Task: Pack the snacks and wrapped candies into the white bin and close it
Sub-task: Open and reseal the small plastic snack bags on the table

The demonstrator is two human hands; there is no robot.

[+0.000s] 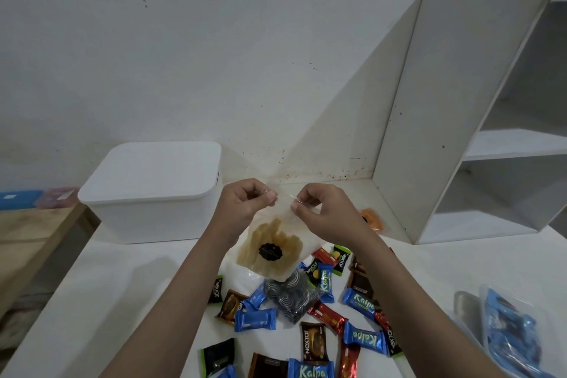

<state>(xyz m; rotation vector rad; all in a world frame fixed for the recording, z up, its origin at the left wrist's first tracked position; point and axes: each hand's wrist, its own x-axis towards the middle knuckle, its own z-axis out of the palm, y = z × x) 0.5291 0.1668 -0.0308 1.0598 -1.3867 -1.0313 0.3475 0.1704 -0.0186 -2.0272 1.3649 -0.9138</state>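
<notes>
A clear bag of pale brown snack sticks (pixel 270 250) with a black label hangs above the table. My left hand (pixel 242 205) and my right hand (pixel 319 212) both pinch its top edge. The white bin (pixel 147 193) stands at the back left with its lid on. Below the bag lie several wrapped candies and snack packs (pixel 313 319) in blue, red, brown and green wrappers. A clear bag of black-and-white swirl sweets (pixel 291 296) lies among them.
A white open shelf unit (pixel 460 120) stands against the wall at the right. An orange packet (pixel 371 218) lies by its base. A clear bag of blue candies (pixel 509 334) sits at the right edge. A wooden surface (pixel 27 242) adjoins the white table on the left.
</notes>
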